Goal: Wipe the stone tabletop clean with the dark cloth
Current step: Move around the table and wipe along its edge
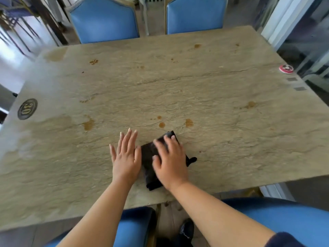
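Low in the frame's centre, the folded dark cloth (151,163) lies on the stone worktop (213,104). The right hand (170,161) presses flat upon it; the left hand (126,155) rests flat, fingers straight, just beside its left edge.

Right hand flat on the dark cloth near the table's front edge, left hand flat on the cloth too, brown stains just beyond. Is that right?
Not quite. The head view shows the left hand flat on the bare table beside the cloth, its thumb at the cloth's edge. The rest holds: the right hand lies flat on the cloth near the front edge, with brown stains just beyond.
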### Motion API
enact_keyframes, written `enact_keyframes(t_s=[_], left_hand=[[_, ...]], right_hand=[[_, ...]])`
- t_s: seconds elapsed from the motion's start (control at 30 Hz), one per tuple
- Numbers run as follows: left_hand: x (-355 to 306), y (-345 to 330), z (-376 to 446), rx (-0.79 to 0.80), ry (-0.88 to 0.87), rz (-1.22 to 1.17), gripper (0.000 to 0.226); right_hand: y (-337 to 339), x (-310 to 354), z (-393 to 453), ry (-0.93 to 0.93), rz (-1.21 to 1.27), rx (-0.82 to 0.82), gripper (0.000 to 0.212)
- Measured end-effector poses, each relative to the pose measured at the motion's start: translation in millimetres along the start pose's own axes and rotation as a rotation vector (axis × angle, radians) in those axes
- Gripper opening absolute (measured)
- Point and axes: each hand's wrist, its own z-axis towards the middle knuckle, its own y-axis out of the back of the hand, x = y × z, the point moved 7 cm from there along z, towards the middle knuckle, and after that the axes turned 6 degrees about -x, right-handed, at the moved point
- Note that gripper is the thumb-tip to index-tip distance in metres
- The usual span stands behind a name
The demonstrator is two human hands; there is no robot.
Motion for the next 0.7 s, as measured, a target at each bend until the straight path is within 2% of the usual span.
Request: enact_keyframes(t_s=[0.07,0.17,0.27,0.33,0.4,0.5,0.57,0.67,0.7], left_hand=[[13.1,-2.8,-3.4,0.021,0.076,0.066,0.059],[14.6,-9.2,-7.0,0.023,0.036,0.209,0.067],[14.0,-11.4,-4.7,0.021,0.026,0.233,0.067],[13.2,-12.6,-4.8,0.026,0.015,0.248,0.066],[14.4,-13.5,-4.0,0.034,0.01,0.257,0.066],[16.3,-13.8,-3.8,0.044,0.001,0.237,0.067],[16.6,-13.3,-3.6,0.046,0.004,0.213,0.069],[17.0,-12.8,-3.5,0.04,0.0,0.204,0.068],[17.7,-13.2,-3.6,0.039,-0.002,0.205,0.068]], right_hand=[[-23.5,14.6,-9.7,0.12,-0.159,0.125,0.063],[-25.8,-7.5,14.0,0.154,-0.271,0.119,0.059],[-10.2,-48.4,61.5,-0.062,-0.341,0.049,0.055],[-5.3,-68.0,80.5,-0.225,-0.383,0.068,0.055],[-10.8,-64.0,84.3,-0.264,-0.375,0.093,0.057],[-24.2,-20.7,54.8,-0.003,-0.341,0.065,0.058],[-33.5,3.9,14.0,0.275,-0.31,0.156,0.057],[-19.0,-11.1,-18.3,0.634,-0.329,0.323,0.054],[-11.9,-27.2,-16.4,0.659,-0.378,0.326,0.054]])
